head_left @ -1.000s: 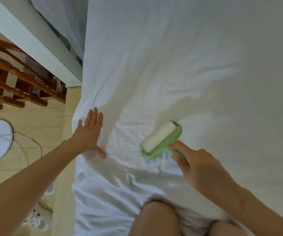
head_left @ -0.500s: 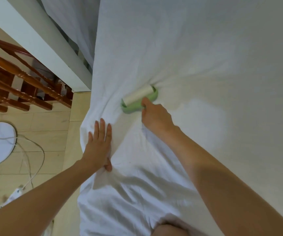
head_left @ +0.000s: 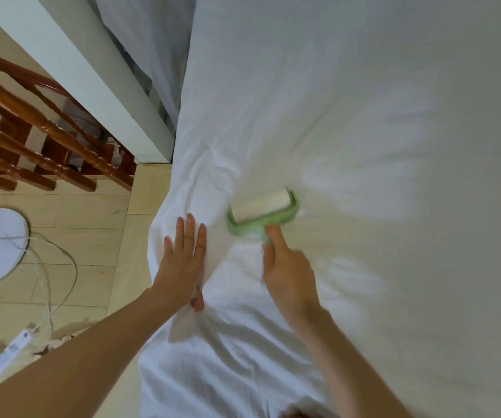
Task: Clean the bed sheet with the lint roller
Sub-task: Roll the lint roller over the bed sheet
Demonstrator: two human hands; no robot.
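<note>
lint roller (head_left: 262, 211) in right hand (head_left: 288, 273)

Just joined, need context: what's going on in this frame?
A person is cleaning a white sheet on a bed. The right hand grips the handle of a green roller, whose roll lies on the sheet. The left hand presses flat on the sheet just left of the roller, near the bed's edge. The cloth is wrinkled around both hands.
</note>
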